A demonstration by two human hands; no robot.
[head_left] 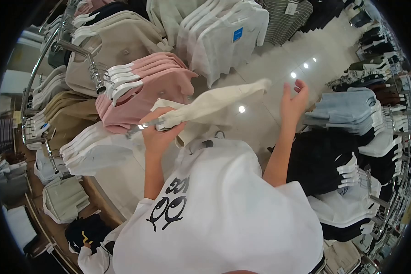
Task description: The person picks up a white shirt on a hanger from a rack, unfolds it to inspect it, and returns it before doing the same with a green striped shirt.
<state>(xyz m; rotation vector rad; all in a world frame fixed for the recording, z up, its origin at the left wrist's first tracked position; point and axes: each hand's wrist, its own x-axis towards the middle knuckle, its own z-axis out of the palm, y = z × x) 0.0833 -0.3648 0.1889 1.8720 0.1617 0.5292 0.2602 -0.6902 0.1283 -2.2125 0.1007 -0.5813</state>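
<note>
My left hand [162, 132] is closed around the gathered end of a cream garment [214, 100], with something shiny and metallic, like a hanger clip, at the grip. The cloth stretches out to the right in mid-air, and its lower folds hang beside my wrist. Whether it is trousers or another piece, I cannot tell. Just past the cloth's far end, my right hand [294, 102] is raised with its fingers apart, holding nothing. Pink tops [153, 86] on white hangers hang right behind my left hand.
White tops [226, 41] and beige tops [123, 45] hang ahead on a metal rail [80, 48]. Black garments [313, 155] and light blue ones [342, 109] crowd the right side. Shiny floor tiles [265, 73] show between the racks. Another person's white sleeve [93, 260] is at lower left.
</note>
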